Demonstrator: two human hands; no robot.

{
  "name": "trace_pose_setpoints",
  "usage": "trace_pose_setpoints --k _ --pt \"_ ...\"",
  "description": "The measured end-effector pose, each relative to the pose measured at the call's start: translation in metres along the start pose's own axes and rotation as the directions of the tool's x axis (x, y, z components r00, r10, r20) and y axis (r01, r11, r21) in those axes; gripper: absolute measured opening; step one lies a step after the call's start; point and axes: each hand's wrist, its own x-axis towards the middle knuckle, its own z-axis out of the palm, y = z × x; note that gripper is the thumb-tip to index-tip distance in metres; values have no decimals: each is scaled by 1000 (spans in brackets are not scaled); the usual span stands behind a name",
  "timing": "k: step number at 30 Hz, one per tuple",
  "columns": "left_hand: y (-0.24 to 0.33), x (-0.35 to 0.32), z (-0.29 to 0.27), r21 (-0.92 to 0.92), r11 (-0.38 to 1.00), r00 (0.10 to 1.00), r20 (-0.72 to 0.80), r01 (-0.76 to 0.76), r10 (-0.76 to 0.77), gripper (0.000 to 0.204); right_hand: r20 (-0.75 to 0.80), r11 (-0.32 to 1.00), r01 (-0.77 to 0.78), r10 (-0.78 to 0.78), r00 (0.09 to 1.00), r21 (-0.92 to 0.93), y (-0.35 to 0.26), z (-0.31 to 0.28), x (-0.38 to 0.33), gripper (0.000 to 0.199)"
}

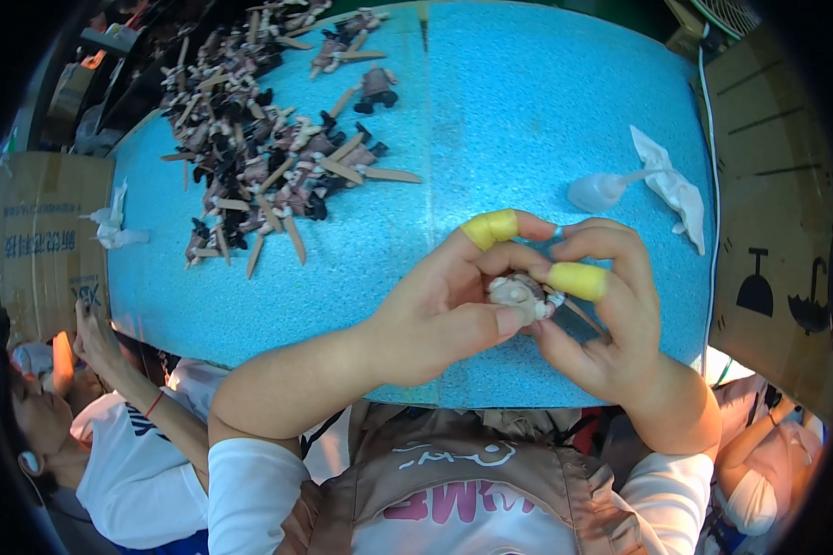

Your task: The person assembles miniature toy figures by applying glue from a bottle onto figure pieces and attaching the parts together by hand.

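Our brown apron (467, 476) hangs closest, behind our left hand (440, 301) and right hand (611, 310); between both we pinch a small figure (516, 292), seemingly to steady it. Beyond the right, a bottle (596, 192) points its nozzle (640, 175) over tissue (678, 199), perhaps against drips.

Speckled blue tabletop (537, 102), brown carton (46, 208) left, printed carton (773, 157) right; round fan grille (733, 13) beyond

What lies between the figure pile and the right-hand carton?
The head view shows blue tabletop beside the pile, then a bottle, white tissue and a white cable.
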Motion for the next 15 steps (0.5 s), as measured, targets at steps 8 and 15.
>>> trace_pose_setpoints --k 8,15 --pt "46 17 -8 432 825 924 -281 364 -261 26 -401 976 -214 212 891 41 40 -13 10 51" --pt "153 72 -33 585 744 700 -382 -322 603 67 -67 917 -303 296 953 -261 63 -9 4 26"
